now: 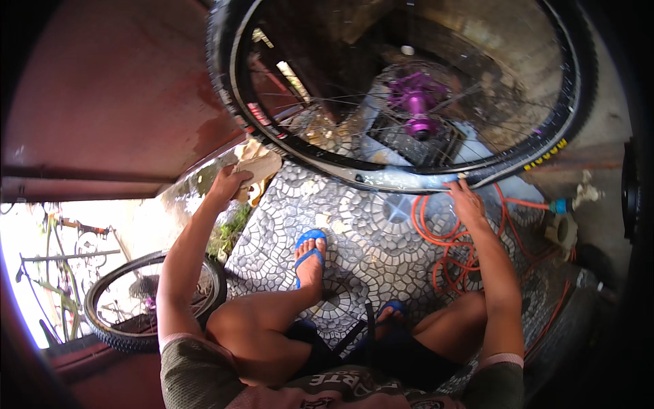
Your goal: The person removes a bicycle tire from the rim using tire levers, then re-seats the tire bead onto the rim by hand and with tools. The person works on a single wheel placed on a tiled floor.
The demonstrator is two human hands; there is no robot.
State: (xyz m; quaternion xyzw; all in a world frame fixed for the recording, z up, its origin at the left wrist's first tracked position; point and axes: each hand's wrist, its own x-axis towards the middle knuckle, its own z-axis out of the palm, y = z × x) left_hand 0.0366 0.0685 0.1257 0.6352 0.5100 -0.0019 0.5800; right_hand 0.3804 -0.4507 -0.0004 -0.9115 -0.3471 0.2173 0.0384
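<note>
You've got two hands (pixel 465 202), two tyred wheels (pixel 419 109), two blue flip-flops (pixel 310 234), one orange hose (pixel 528 203), one held beige pad (pixel 262 165), one green bike frame (pixel 69 284).

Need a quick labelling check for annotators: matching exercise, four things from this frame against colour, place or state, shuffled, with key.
Column 1
1. Left hand
2. Right hand
3. Hose
4. Hub of the upper wheel

Column 2
A. Purple
B. At the lower edge of the upper wheel
C. Orange, lying in loops on the patterned paving
D. Gripping a tan piece

Right pairs: 1-D, 2-B, 3-C, 4-A
</note>
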